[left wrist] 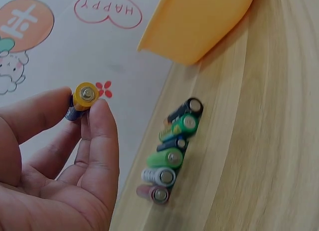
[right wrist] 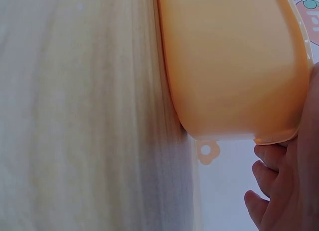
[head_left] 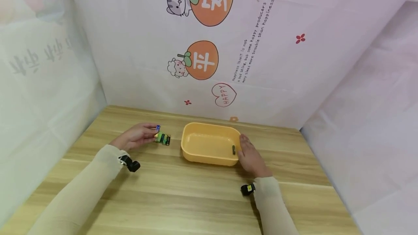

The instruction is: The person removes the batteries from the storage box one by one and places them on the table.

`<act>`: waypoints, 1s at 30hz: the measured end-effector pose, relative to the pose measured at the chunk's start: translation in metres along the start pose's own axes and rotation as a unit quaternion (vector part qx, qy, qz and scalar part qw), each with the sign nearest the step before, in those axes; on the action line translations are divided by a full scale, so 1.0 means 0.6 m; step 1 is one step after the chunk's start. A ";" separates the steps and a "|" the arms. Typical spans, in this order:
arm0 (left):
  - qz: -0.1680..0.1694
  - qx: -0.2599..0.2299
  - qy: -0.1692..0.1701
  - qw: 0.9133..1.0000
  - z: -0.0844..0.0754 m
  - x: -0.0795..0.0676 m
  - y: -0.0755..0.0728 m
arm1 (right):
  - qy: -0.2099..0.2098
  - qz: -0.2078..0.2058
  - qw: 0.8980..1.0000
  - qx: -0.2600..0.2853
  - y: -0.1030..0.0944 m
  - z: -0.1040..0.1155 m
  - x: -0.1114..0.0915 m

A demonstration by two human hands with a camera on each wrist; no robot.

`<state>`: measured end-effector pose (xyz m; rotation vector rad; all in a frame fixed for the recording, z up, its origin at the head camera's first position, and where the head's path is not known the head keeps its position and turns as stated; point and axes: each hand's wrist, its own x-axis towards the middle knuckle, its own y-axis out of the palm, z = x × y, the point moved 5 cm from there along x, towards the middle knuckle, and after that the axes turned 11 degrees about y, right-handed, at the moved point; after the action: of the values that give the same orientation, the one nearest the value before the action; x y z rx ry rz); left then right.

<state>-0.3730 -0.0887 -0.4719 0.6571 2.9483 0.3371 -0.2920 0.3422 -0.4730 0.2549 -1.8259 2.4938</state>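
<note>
Between thumb and fingers, my left hand point(head_left: 140, 135) pinches a blue battery with a yellow end point(left wrist: 85, 93), raised above the table. Just right of that hand, several batteries point(head_left: 164, 139) stand side by side in a row; the left wrist view shows green, black, white and pinkish ones. A yellow plastic basin point(head_left: 209, 159) sits to the right of the row. Inside it, near the right end, lies one dark battery point(head_left: 233, 150). My right hand point(head_left: 253, 157) rests against the basin's right end, its fingers along the outer wall at the rim.
The wooden table point(head_left: 183, 198) carries everything. A white printed cloth point(head_left: 147, 64) rises behind its back edge, and further cloth hangs at the left and right sides. Each wrist wears a small black camera, such as the left camera point(head_left: 130, 163).
</note>
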 end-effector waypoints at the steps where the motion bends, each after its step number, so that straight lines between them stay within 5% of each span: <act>1: -0.002 -0.003 0.000 1.000 0.002 -0.001 -0.006 | 0.000 0.004 1.000 -0.003 0.001 0.000 0.000; 14: -0.040 0.035 0.016 0.998 0.015 -0.003 -0.066 | 0.008 0.003 1.000 -0.002 0.000 0.003 -0.004; 30: -0.084 0.103 -0.025 0.991 0.036 0.004 -0.079 | 0.007 0.004 1.000 0.001 0.000 0.002 -0.005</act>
<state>-0.3916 -0.1254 -0.5041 0.4259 2.9872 0.0010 -0.2892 0.3412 -0.4733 0.2293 -1.8217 2.4967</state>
